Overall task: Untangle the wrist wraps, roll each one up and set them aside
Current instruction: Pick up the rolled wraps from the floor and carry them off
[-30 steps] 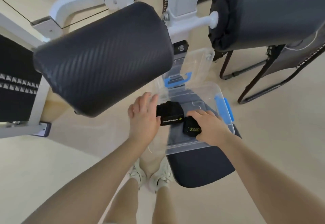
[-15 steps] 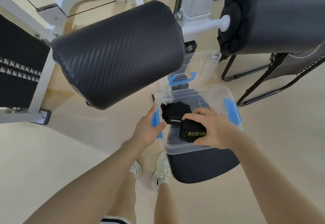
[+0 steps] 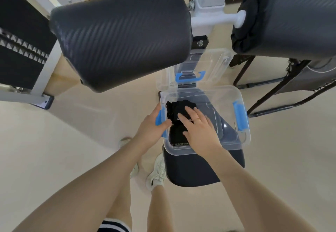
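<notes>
1. A clear plastic storage box with blue side latches (image 3: 241, 141) sits on the dark padded seat of a gym machine (image 3: 190, 169), which serves as the worktop.
2. Two black fabric wrist wraps lie inside the box at its left side: one crumpled black wrap (image 3: 175, 108) toward the far end, and a second black wrap with pale lettering along its near edge (image 3: 177, 136) closer to the person. They touch each other.
3. The right hand (image 3: 197, 129) reaches into the box with its fingers (image 3: 190, 111) spread and nearly straight, lying flat on top of the wraps; a thin gold ring (image 3: 197, 119) shows on one finger. It presses on the fabric rather than curling round it.
4. The left hand (image 3: 151, 129) is at the box's left wall beside the blue left latch (image 3: 158, 119). Its thumb hooks over the rim toward the wraps while the rest of the hand lies against the outside of the wall, so it grips the box edge.
5. The box's clear lid with a blue handle (image 3: 190, 76) lies just beyond the box.
6. Two large black textured roller pads, the left roller pad (image 3: 120, 35) and the right roller pad (image 3: 291, 17), hang above on a white machine frame (image 3: 211, 18).
7. The person's white sneakers (image 3: 158, 173) stand on the beige floor (image 3: 54, 149) beside the seat.
</notes>
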Motion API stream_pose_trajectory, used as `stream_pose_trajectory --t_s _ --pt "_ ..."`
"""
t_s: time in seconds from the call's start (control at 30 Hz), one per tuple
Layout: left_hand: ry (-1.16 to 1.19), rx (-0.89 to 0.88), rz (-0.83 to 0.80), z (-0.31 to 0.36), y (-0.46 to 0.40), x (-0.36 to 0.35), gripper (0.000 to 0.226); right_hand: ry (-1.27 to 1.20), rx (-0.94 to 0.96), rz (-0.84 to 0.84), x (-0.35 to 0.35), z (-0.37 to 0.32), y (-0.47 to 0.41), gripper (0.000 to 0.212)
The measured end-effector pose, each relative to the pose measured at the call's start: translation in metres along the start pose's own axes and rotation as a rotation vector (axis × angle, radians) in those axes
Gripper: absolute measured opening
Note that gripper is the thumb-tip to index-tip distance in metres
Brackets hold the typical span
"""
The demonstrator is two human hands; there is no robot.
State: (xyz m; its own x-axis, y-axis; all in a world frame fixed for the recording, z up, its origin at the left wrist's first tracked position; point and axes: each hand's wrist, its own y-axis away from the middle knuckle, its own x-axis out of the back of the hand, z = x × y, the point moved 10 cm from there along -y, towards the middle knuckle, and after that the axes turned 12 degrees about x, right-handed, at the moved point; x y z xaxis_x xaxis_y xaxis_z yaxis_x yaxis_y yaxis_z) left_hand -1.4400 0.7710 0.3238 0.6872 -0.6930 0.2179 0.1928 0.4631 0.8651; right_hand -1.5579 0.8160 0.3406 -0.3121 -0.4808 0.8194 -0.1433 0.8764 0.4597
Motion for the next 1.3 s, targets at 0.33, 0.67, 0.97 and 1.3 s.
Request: stream_pose_trajectory --t_s 0.33,0.67,0.97,1.3 --pt "-0.266 0.02 0.087 -0.001 0.013 0.007 0.068 -0.059 -0.093 -0.191 0.004 -0.021 -0.002 0.049" --pt "-0.178 -0.022 0.356 -0.051 0.148 0.194 0.05 0.025 0.322 -0.27 0.097 -0.224 -0.008 0.031" --pt "-0.039 -0.038 0.593 -0.221 0.269 0.428 0.039 -0.131 0.545 -0.234 0.091 -0.537 -0.086 0.027" --pt "0.194 0.042 0.83 -0.41 0.353 0.707 0.038 -0.291 0.636 -0.27 0.04 -0.843 -0.191 0.023"
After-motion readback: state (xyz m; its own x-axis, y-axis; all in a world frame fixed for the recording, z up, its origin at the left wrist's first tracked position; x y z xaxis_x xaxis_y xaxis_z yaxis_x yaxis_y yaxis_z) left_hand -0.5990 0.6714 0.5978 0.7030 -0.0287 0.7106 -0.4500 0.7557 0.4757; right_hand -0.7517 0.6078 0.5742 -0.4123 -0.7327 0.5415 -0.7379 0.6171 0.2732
